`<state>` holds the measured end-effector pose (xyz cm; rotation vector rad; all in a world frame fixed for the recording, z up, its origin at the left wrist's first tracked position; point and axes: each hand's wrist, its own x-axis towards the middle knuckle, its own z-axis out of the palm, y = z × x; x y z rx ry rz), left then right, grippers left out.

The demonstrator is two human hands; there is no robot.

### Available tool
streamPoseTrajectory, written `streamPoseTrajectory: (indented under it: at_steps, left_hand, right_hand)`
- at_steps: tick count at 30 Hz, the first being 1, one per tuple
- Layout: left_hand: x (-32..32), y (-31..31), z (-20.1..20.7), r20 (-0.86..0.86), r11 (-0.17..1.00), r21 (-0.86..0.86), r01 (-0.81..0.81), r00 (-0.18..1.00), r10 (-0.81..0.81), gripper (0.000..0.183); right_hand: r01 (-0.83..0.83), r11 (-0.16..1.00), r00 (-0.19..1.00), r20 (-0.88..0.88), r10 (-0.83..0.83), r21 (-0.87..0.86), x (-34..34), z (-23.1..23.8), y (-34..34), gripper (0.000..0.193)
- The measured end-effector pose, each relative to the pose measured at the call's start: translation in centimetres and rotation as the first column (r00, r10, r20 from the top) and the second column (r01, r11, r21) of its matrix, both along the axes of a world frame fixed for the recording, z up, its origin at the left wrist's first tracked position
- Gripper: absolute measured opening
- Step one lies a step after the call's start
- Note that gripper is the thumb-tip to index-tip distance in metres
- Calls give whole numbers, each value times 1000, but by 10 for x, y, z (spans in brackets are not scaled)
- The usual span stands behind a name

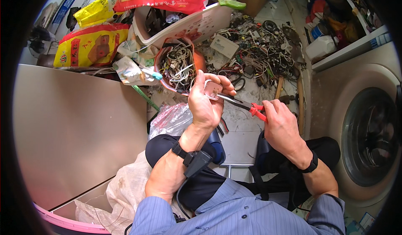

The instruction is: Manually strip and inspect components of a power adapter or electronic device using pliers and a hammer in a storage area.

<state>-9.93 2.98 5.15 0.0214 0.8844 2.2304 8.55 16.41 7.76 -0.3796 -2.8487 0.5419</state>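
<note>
My left hand (pixel 204 109) is raised in the middle, palm up, its fingers wrapped round a small square casing (pixel 212 89), pale pinkish with a white rim. My right hand (pixel 284 128) grips a pair of pliers with red handles (pixel 257 111) and long dark jaws. The tips of the jaws reach into or against the casing; I cannot tell whether they are closed on a part inside. Just beyond my left hand stands an orange-rimmed bucket (pixel 198 61) of tangled cables.
A heap of cables and small electrical parts (pixel 268 46) covers the floor ahead, with a white box (pixel 224 46) at its edge. A white tub (pixel 209 25) stands at the back. A front-loading washing machine (pixel 331 105) is at right, a grey-beige panel (pixel 79 130) at left.
</note>
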Motion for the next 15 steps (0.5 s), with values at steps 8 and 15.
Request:
streamPoseTrajectory:
  at_steps: [8, 15]
  left_hand:
    - [5, 0, 1, -16, 999, -17, 37, 999, -37, 52]
    - [6, 0, 2, -13, 997, -77, 17, 1000, -18, 54]
  right_hand:
    - [0, 999, 1000, -24, 1, 44, -1, 3, -5, 22]
    - [-15, 975, 993, 120, -12, 221, -3, 10, -18, 11]
